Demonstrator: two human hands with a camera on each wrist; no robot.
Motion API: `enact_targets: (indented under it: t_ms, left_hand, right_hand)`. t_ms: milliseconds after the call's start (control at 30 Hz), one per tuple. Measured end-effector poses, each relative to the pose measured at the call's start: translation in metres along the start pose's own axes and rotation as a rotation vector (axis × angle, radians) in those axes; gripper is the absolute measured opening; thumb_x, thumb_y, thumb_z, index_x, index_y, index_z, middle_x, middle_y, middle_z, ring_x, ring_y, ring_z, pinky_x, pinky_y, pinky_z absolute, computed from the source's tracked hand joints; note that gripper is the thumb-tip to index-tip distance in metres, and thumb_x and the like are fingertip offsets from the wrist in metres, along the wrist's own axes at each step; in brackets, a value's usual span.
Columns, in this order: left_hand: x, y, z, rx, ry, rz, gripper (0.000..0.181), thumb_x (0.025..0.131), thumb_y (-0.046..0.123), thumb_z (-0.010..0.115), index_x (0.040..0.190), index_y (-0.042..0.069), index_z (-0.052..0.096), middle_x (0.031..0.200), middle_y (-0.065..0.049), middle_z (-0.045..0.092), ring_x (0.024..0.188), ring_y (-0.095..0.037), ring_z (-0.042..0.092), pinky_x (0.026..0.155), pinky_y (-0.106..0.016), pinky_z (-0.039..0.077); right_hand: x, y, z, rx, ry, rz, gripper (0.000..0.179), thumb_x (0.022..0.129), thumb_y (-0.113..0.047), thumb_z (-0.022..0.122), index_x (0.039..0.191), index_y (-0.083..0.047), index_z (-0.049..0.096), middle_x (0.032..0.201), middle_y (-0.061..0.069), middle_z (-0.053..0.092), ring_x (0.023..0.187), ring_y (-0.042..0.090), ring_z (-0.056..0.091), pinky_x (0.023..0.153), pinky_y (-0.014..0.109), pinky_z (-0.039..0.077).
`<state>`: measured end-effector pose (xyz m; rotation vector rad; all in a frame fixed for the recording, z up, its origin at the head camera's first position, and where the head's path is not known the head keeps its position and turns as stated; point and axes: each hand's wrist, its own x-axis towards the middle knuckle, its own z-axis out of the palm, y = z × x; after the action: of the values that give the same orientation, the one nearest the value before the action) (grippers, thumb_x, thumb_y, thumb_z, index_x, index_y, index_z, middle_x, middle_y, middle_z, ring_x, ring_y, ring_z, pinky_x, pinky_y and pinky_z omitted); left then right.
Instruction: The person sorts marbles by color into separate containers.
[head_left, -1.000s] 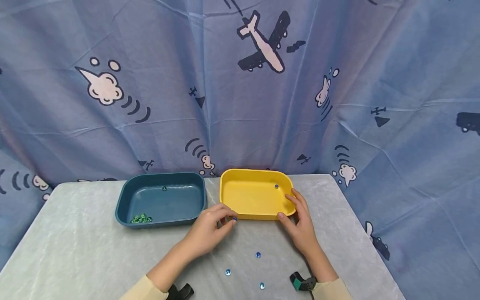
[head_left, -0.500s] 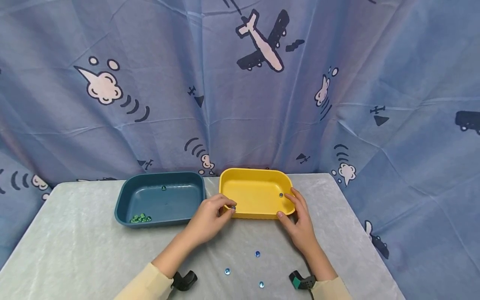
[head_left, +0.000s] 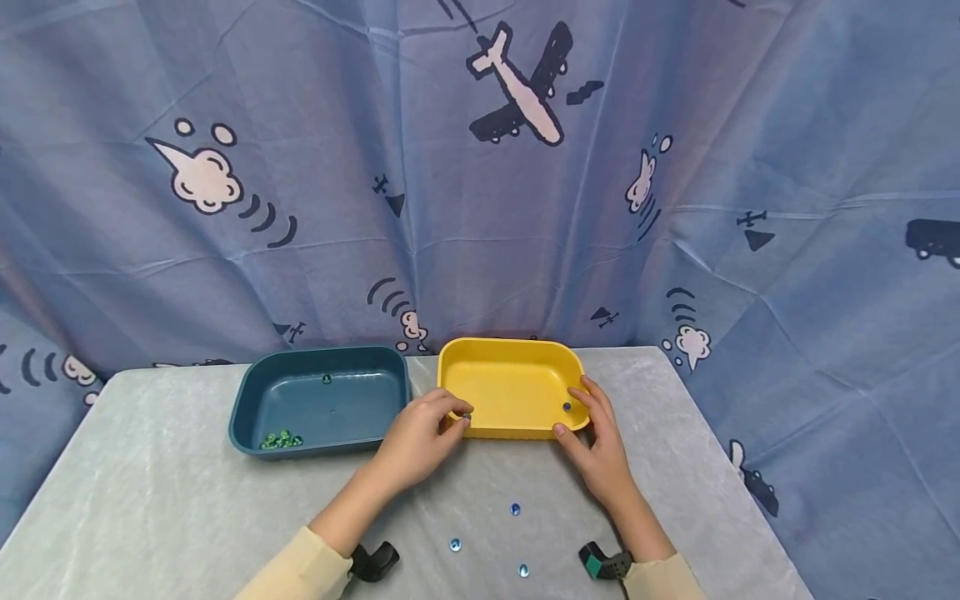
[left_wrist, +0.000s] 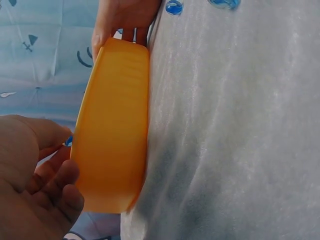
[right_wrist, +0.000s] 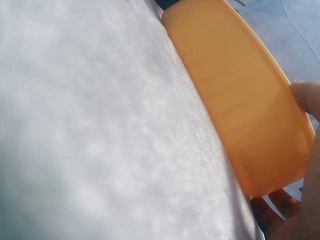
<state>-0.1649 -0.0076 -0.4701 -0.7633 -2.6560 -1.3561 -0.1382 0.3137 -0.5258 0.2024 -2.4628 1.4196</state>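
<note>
My left hand [head_left: 418,440] is at the front left corner of the yellow tray [head_left: 506,387], pinching a small blue glass marble [left_wrist: 68,142] between thumb and fingertip at the rim. My right hand [head_left: 606,457] grips the tray's right end, its thumb on the front rim and its fingers around the corner. Inside the tray, a single blue marble [head_left: 567,407] lies near the right fingers. On the cloth in front lie three loose blue marbles: one farther back [head_left: 515,509], a left marble [head_left: 455,545] and a near marble [head_left: 523,571].
A dark teal tray [head_left: 333,408] stands left of the yellow one, with several green marbles [head_left: 281,439] in its front left corner and one green marble [head_left: 327,379] at the back. A patterned blue curtain [head_left: 480,208] hangs behind the cloth-covered table [head_left: 150,500].
My left hand has lifted its marble from in front of the yellow tray to the rim. The marble inside that tray has rolled toward the front right. My right hand stays put.
</note>
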Motion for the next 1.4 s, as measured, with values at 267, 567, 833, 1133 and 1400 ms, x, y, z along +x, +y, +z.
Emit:
enact_targets:
  t_ms: [267, 567, 833, 1133, 1400]
  left_hand:
    - [-0.002, 0.000, 0.000, 0.042, -0.013, -0.013, 0.017, 0.103, 0.017, 0.078, 0.119, 0.011, 0.082, 0.108, 0.007, 0.070, 0.088, -0.011, 0.060, 0.076, -0.027, 0.057]
    - [-0.003, 0.000, -0.001, 0.036, -0.003, -0.009, 0.016, 0.103, 0.014, 0.079, 0.118, 0.011, 0.082, 0.107, 0.006, 0.071, 0.087, -0.011, 0.059, 0.076, -0.027, 0.057]
    - [-0.004, -0.001, 0.000, 0.029, 0.000, -0.002, 0.015, 0.102, 0.013, 0.079, 0.117, 0.010, 0.082, 0.105, 0.007, 0.070, 0.087, -0.011, 0.059, 0.075, -0.027, 0.056]
    - [-0.006, -0.002, 0.000, 0.018, 0.003, 0.023, 0.015, 0.102, 0.013, 0.080, 0.117, 0.011, 0.082, 0.107, 0.007, 0.070, 0.086, -0.010, 0.059, 0.074, -0.026, 0.056]
    - [-0.013, -0.001, -0.004, -0.019, 0.004, 0.070, 0.015, 0.101, 0.012, 0.081, 0.116, 0.011, 0.082, 0.103, 0.011, 0.069, 0.086, -0.008, 0.061, 0.075, -0.026, 0.058]
  right_hand:
    - [-0.001, 0.000, 0.001, 0.012, -0.003, -0.001, 0.057, 0.102, -0.017, 0.078, 0.154, -0.004, 0.057, 0.178, 0.007, 0.027, 0.163, 0.036, 0.026, 0.120, 0.008, 0.025]
    - [0.001, -0.001, 0.002, 0.016, -0.010, -0.003, 0.058, 0.103, -0.018, 0.077, 0.154, -0.003, 0.056, 0.178, 0.007, 0.027, 0.162, 0.036, 0.027, 0.121, 0.009, 0.025]
    - [0.001, 0.000, 0.002, 0.011, -0.011, -0.011, 0.059, 0.102, -0.017, 0.077, 0.155, -0.002, 0.055, 0.178, 0.007, 0.027, 0.162, 0.036, 0.028, 0.121, 0.009, 0.025]
    - [0.001, 0.001, 0.002, 0.011, -0.009, -0.021, 0.058, 0.102, -0.016, 0.077, 0.154, -0.001, 0.055, 0.178, 0.009, 0.027, 0.161, 0.037, 0.029, 0.122, 0.010, 0.026]
    - [0.001, 0.001, 0.000, 0.007, -0.001, -0.016, 0.058, 0.102, -0.017, 0.077, 0.154, -0.002, 0.056, 0.178, 0.007, 0.027, 0.161, 0.036, 0.029, 0.122, 0.011, 0.027]
